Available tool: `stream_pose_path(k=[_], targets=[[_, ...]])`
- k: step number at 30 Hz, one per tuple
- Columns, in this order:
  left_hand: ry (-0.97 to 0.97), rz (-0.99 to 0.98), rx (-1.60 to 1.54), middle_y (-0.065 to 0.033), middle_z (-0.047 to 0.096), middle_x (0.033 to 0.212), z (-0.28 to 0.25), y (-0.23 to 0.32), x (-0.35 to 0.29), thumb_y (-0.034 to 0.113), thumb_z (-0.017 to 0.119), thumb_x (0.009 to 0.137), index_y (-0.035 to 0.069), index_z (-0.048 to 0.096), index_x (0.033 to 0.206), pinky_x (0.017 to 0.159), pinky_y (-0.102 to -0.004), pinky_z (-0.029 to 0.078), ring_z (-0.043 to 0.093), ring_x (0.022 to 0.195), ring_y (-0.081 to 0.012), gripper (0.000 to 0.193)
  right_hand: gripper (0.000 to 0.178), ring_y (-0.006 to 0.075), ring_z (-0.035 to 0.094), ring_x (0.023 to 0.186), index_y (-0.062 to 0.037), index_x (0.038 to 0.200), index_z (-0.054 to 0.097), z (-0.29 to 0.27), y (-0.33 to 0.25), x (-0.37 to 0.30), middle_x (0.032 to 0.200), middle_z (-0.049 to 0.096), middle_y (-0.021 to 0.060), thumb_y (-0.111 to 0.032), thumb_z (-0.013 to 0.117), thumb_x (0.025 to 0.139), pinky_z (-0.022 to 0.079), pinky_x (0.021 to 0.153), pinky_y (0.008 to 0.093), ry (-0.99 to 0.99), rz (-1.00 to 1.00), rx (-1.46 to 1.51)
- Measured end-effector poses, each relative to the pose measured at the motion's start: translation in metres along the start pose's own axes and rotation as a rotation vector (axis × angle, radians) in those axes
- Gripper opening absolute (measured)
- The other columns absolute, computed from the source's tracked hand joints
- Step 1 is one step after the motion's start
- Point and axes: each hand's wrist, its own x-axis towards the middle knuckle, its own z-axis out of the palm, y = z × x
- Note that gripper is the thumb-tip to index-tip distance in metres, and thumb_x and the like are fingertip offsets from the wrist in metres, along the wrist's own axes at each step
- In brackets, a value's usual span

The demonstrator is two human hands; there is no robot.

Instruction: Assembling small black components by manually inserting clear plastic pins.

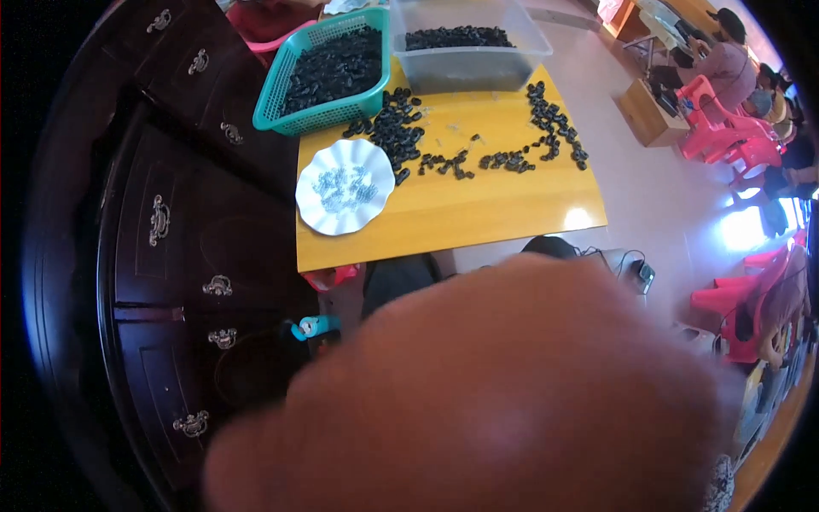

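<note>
A blurred hand, seemingly my right hand (pixel 503 384), fills the lower middle of the view very close to the camera. Its fingers are smeared and cut off by the lower edge, so whether it holds anything is hidden. My left hand does not show. Beyond lies a yellow table (pixel 461 213) with many small black plastic pieces (pixel 397 128) loose on it, in heaps and a curved row. On the table's left stands a white scalloped plate (pixel 328 219) with small clear pieces (pixel 345 186) in it.
A green basket (pixel 320 124) and a clear plastic tub (pixel 465 72) hold more black pieces at the far side. A dark cabinet (pixel 213 196) borders the left. People sit at right near pink chairs (pixel 704 102); a cardboard box (pixel 653 115) stands by them.
</note>
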Motion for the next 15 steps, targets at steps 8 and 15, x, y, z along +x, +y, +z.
stream_pose_path(k=[8,15], targets=[[0.345,0.352,0.183,-0.0079,0.066,0.079,0.025,-0.070,0.026,0.013,0.070,0.088,0.004,0.067,0.094,0.070,-0.0336,0.052,0.067,0.078,-0.0200,0.012,0.010,0.0374,0.065,0.086,-0.0031,0.093,0.064,-0.017,0.092,-0.115,0.091,0.066,0.0163,-0.012,0.061,0.089,0.054,0.074,0.0434,-0.051,0.545,-0.524],[-0.081,-0.093,0.006,-0.0028,0.068,0.081,0.009,-0.057,0.026,0.008,0.065,0.092,0.001,0.067,0.092,0.067,-0.0271,0.052,0.064,0.075,-0.0106,0.007,0.017,0.0365,0.067,0.080,-0.0059,0.086,0.064,-0.064,0.097,-0.220,0.083,0.068,0.0157,-0.022,0.059,0.088,0.054,0.069,0.0468,-0.054,0.889,-0.898]])
